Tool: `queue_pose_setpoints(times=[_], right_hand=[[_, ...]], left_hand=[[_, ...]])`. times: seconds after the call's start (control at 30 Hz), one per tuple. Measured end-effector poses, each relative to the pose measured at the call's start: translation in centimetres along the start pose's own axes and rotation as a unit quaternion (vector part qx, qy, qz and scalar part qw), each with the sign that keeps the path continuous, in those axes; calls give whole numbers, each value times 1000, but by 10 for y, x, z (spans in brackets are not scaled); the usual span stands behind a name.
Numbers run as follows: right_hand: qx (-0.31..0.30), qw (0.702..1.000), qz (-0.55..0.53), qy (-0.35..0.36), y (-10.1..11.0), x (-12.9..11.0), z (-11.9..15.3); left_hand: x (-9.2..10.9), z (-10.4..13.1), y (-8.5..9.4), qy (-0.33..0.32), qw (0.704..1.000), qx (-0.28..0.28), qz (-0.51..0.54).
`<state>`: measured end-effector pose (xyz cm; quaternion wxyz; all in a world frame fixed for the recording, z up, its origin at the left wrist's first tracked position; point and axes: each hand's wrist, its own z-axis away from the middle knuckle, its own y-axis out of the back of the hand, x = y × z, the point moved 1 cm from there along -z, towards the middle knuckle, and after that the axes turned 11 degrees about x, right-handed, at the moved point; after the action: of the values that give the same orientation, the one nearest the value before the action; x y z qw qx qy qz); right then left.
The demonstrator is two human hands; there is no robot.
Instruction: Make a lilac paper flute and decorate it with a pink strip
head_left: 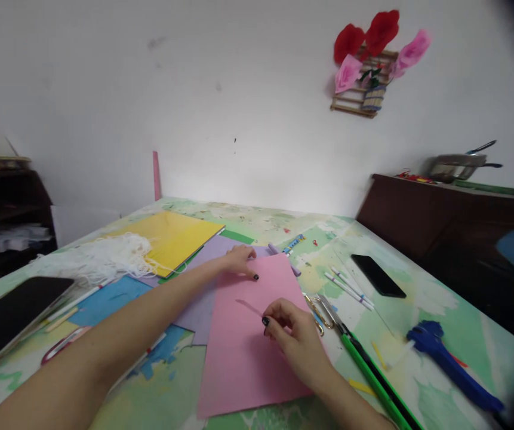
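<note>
A pink sheet of paper (243, 364) lies on the table in front of me, overlapping a purple sheet (200, 313). My left hand (240, 261) rests at the sheet's top edge, fingers apart, with the thumb on the pink paper. Above the middle of the sheet, my right hand (295, 340) pinches with thumb and forefinger. From that pinch a thin, dark, slender strip (250, 307) points to the left; what it is made of is too blurred to tell. Just right of the sheet are gold-handled scissors (322, 313) and a green cutter (373, 370).
A blue glue gun (454, 364) and a black phone (378, 276) lie on the right. White sticks (348, 289) lie between phone and scissors. At left are white yarn (117, 257), a yellow sheet (180, 236), blue paper (113, 298) and a dark tablet (15, 316).
</note>
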<state>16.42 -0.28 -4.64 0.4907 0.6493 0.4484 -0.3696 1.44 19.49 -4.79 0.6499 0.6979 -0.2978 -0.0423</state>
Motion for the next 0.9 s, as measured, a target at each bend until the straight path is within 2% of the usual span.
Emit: queue_pose_setpoints(times=[0.1,0.3,0.67,0.9], right_hand=[[0,1000,-8,0,-1,-1,1],[12,1000,-22,-1,-2,0,2],[14,999,-41,-12,-5,1,3],[25,998,-53,-15,-1,-4,2]], left_hand=[[1,-4,-7,2,1000,7,3],[4,-17,-11,3,999,-21,35],[3,-27,-15,-15,995,2,96],[3,-34,-11,-38,993,-38,109]])
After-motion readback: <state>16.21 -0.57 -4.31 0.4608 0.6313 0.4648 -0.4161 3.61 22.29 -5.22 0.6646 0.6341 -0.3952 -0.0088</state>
